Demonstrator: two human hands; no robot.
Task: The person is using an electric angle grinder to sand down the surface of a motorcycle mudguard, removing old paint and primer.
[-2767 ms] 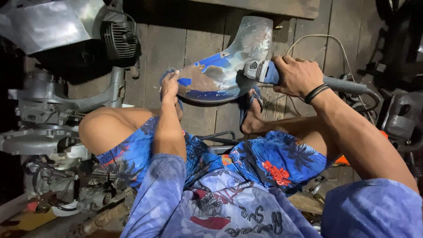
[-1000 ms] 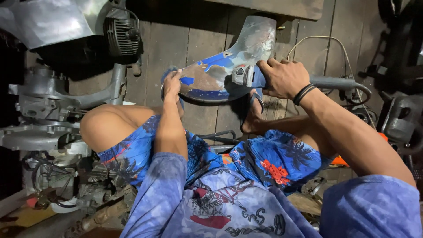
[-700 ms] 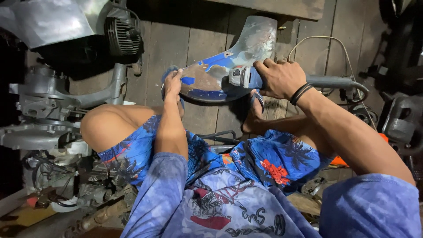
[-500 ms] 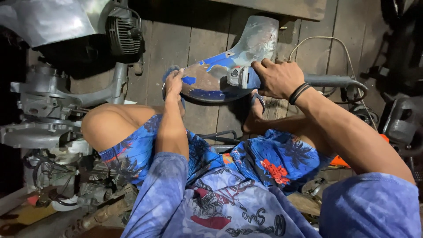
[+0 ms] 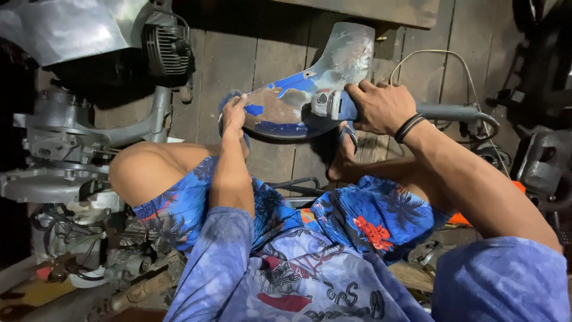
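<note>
Seated on the wooden floor. Left hand grip closed on the near rim of the blue scooter panel, steadying it. Right hand grip wrapped around the angle grinder, head pressed onto the panel beside it.

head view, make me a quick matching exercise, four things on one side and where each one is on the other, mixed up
Things:
1. left hand
2. right hand
3. grinder
4. black wristband

Places:
A. around the right wrist
B. pressed against the blue painted panel, head on its surface
C. gripping the panel's left end
D. wrapped round the grinder's body

Pairs: 1-C, 2-D, 3-B, 4-A
</note>
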